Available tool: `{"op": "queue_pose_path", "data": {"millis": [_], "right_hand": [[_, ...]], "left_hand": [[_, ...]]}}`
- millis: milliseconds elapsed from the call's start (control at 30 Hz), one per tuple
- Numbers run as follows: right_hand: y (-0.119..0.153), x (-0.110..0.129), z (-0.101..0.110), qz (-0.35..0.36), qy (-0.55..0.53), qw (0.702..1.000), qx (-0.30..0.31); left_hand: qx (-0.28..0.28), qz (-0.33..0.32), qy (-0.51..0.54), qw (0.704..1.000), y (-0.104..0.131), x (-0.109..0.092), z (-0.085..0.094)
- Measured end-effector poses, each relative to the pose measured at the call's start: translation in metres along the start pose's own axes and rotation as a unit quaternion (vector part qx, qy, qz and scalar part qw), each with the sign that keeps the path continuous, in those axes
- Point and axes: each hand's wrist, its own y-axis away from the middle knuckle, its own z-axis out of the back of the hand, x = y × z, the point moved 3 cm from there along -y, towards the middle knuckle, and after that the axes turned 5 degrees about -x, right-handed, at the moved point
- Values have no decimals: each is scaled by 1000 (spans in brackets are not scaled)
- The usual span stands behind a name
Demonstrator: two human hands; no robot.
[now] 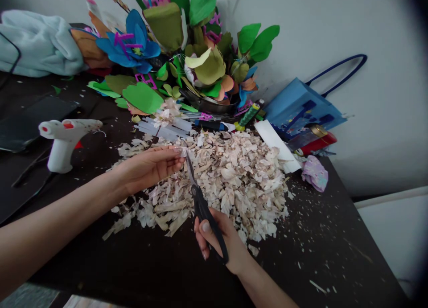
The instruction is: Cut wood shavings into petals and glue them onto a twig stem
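Note:
My left hand (157, 165) pinches a small pale scrap (182, 151), paper or petal, between thumb and fingers. In my right hand (219, 236) is a pair of black-handled scissors (198, 196), with its blades pointing up at the scrap. The blade tips meet the scrap close to my left fingertips; whether they touch it I cannot tell. Below and behind both hands spreads a wide heap of cream and brownish scraps (230, 178) on the dark table (140, 272).
A white glue gun (63, 143) stands at the left, with translucent glue sticks (160, 129) behind the heap. Coloured artificial flowers (200, 67) fill a metal pan (207, 104) at the back. To the right are a blue bag (297, 103), a white strip (277, 143) and a crumpled purple cloth (314, 173).

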Motion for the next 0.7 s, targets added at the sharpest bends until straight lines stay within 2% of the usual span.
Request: {"op": "queue_pose_path", "data": {"millis": [133,400,700], "right_hand": [[0,1,0,2,6,1000,-3],[0,2,0,5,24,1000,-10],[1,-1,-1,18,20,1000,-11]], "left_hand": [[-11,-3,-4,1000,0,0,0],[31,-8,0,999,-6,0,7],[63,-4,-12,998,-8,-3,6]]}}
